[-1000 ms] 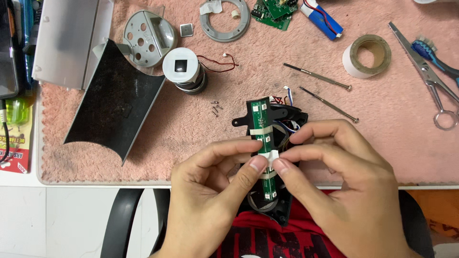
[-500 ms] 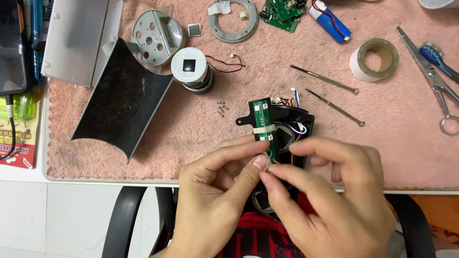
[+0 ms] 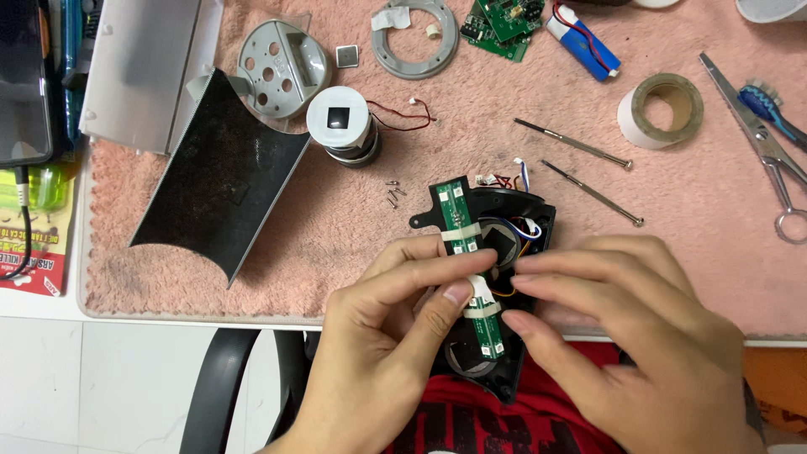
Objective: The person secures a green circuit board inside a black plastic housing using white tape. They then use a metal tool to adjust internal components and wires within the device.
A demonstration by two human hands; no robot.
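— Hands?
— Left hand (image 3: 395,311) and right hand (image 3: 622,328) both pinch the green strip board (image 3: 471,269) taped across the black housing (image 3: 513,244).
— Location?
— At the bench's (image 3: 714,269) near edge, centre, partly overhanging it.
— Surroundings?
— Two screwdrivers (image 3: 580,147) just beyond the housing; tape roll (image 3: 660,109) and scissors (image 3: 765,143) toward the right edge; black panel (image 3: 223,202) left.

A white counter (image 3: 50,303) is covered by a pink mat (image 3: 353,227). Toward 10 o'clock a black curved panel (image 3: 214,197) and a perforated grey disc (image 3: 271,57) are laid on it. At 12 o'clock a grey ring (image 3: 414,46) and a green circuit board (image 3: 503,23) are seen. At 2 o'clock a tape roll (image 3: 664,109), two thin screwdrivers (image 3: 576,145) and scissors (image 3: 769,151) are spread.
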